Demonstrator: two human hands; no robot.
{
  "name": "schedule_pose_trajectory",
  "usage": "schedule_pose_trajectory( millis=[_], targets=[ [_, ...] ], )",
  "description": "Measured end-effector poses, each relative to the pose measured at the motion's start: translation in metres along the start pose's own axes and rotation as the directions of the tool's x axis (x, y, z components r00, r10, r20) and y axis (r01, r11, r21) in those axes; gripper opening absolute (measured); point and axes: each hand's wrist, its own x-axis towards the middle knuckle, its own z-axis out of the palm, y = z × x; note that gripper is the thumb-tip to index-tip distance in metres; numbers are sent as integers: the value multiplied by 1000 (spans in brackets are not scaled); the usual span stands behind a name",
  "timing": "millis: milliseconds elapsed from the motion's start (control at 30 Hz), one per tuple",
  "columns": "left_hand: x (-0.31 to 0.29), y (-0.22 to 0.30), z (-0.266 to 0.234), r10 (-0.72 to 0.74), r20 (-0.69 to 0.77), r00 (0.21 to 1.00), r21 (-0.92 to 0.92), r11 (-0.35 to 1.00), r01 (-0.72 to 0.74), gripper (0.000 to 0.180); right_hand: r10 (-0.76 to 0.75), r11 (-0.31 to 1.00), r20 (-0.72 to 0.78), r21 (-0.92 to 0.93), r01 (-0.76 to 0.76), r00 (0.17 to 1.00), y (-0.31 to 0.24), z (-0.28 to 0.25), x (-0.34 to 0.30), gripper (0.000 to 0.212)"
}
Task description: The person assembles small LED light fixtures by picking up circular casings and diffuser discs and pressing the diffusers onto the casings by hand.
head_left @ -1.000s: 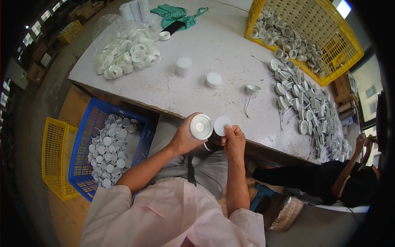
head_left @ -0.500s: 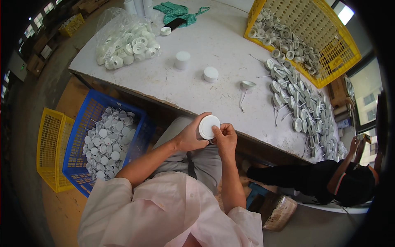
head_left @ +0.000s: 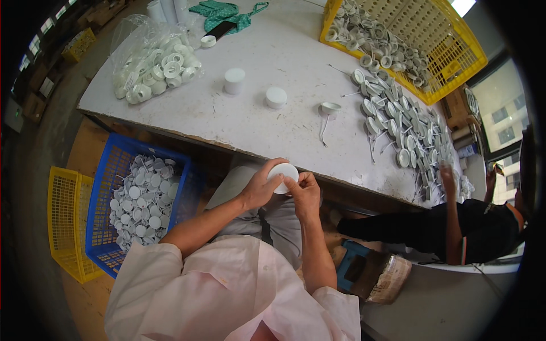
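Observation:
Above my lap, close to the table's front edge, I hold a white round disc-faced part point(head_left: 284, 171) with its flat face up. My left hand point(head_left: 260, 185) wraps its left side, thumb on the face. At the right rim my right hand point(head_left: 306, 194) pinches it between thumb and bent fingers. The part's underside is hidden. On the table beyond stand a white round capped piece point(head_left: 276, 98) and a taller white cylinder point(head_left: 234, 81). A white dish-shaped part with a wire point(head_left: 330, 107) lies to their right.
A wired-part heap point(head_left: 398, 116) covers the table's right; a co-worker's hand point(head_left: 448, 181) is over it. Behind stands a yellow crate point(head_left: 455, 57) of ring parts. A clear bag of white rings point(head_left: 162, 68) lies far left. A blue basket point(head_left: 98, 227) of white discs stands left of me.
My thumbs have shifted: the left one now lies on the disc's face, and the right one stays near the rim. The co-worker's arm has reached in over the heap. The whole view has shifted slightly.

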Motion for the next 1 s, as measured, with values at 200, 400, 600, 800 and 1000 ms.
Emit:
schedule_pose_trajectory(
  millis=[200, 400, 600, 800, 1000],
  targets=[
    [2, -6, -14, 12, -29, 1000, 29, 1000, -11, 38, 101, 994, 5, -41, -101, 995, -1, 15, 4, 24],
    [-14, -1, -53, -65, -76, 995, -125, 991, 55, 53, 100, 981, 76, -172, -86, 992, 12, 49, 14, 21],
    [-60, -25, -150, -253, -480, 840, -234, 960, 156, 47, -145, 948, -37, -290, 128, 989, 1, 32, 70, 17],
    [-132, -97, -296, -457, -782, 423, -273, 862, 426, 31, -469, 579, -435, -808, -104, 769, -24, -40, 129, 31],
    [-227, -197, -407, -525, -811, 257, -340, 782, 522, 55, -593, 534, -443, -841, -84, 672, -23, -58, 171, 62]
  ],
)
